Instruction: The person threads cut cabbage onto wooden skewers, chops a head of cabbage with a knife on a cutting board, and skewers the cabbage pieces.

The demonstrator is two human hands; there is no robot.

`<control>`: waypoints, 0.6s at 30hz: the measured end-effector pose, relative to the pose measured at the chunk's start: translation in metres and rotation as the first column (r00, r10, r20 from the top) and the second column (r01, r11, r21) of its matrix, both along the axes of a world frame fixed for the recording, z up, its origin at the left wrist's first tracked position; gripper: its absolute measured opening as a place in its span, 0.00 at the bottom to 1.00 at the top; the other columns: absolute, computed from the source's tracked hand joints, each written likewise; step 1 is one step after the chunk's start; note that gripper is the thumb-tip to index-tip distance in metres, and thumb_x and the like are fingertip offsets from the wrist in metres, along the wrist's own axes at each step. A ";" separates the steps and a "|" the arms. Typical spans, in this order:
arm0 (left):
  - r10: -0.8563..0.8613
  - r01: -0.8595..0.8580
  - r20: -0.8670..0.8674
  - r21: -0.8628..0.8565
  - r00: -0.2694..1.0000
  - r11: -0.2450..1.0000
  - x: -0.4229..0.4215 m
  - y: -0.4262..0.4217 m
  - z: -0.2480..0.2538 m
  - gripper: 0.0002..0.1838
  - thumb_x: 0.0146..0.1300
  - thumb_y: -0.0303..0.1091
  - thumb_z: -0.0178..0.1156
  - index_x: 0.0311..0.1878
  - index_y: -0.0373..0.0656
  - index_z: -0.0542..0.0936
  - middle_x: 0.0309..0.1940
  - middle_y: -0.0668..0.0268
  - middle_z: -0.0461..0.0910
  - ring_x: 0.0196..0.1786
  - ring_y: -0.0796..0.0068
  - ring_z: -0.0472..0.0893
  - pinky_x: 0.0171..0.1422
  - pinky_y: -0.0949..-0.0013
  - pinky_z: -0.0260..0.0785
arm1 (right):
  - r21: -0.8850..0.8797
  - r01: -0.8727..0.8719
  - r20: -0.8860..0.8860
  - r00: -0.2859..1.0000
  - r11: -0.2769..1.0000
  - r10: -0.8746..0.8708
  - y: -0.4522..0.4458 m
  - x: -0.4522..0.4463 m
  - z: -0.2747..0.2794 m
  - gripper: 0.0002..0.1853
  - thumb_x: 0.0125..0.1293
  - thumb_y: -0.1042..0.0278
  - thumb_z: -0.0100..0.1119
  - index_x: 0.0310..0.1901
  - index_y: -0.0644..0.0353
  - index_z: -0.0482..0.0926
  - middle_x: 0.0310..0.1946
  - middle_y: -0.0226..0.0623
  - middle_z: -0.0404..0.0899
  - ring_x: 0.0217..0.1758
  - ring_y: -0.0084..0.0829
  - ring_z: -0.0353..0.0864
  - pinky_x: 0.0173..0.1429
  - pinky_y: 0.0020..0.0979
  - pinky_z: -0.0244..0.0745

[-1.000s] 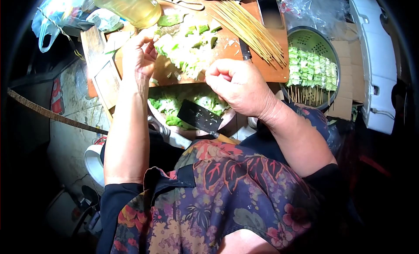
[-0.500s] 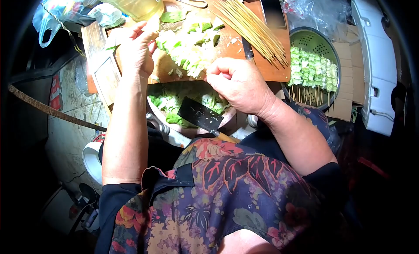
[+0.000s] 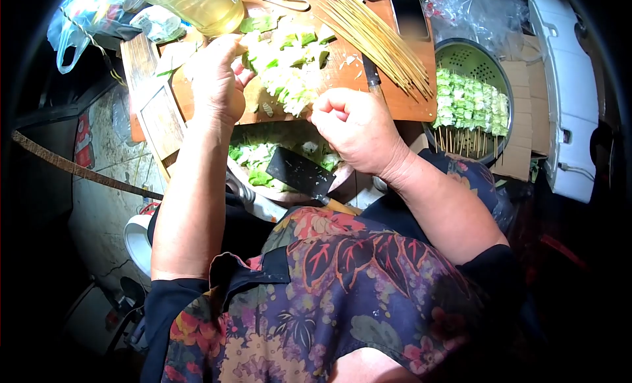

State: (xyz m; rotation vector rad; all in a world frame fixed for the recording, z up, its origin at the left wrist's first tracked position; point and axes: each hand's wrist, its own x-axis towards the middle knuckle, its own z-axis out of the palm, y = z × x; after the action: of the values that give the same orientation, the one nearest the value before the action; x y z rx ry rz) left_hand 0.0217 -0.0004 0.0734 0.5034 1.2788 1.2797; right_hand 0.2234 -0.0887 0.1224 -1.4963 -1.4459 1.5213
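Chopped pale-green leaf pieces (image 3: 289, 67) lie in a heap on the wooden board (image 3: 411, 109). My left hand (image 3: 222, 80) is at the left end of the heap, its fingers bent; whatever lies between them is hidden. At the heap's lower right, my right hand (image 3: 359, 126) is closed, thumb against the fingers, beside a row of packed leaf pieces. What it pinches is too small to make out. Below the board's edge, a bowl (image 3: 280, 195) contains more leaves, with a black cleaver (image 3: 299, 172) resting across it.
Bare bamboo skewers (image 3: 375, 40) lie at the board's right, over a knife handle (image 3: 372, 73). A colander (image 3: 461, 54) holds leaf-loaded skewers (image 3: 471, 103). A jar of yellowish liquid (image 3: 204, 11) stands at the top left, near plastic bags (image 3: 99, 17). A white foam box (image 3: 566, 100) is far right.
My left hand has shifted slightly right, closer to the leaf pieces, and its fingers have turned. My right hand has stayed nearly in place, still closed.
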 end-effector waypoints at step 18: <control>0.163 -0.163 0.020 0.191 0.986 0.968 0.028 -0.011 0.004 0.06 0.62 0.28 0.53 0.40 0.37 0.76 0.34 0.60 0.77 0.33 0.67 0.80 0.36 0.63 0.78 | 0.253 0.035 0.030 0.999 0.967 -0.044 -0.011 -0.031 -0.015 0.06 0.63 0.73 0.57 0.27 0.62 0.75 0.15 0.22 0.67 0.20 0.12 0.61 0.25 0.21 0.60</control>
State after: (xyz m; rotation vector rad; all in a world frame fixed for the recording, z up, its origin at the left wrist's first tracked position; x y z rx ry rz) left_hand 0.0494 -0.0115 0.0773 0.5394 1.2188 1.5515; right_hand 0.1921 -0.0995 0.1073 -1.3950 -1.5551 1.2396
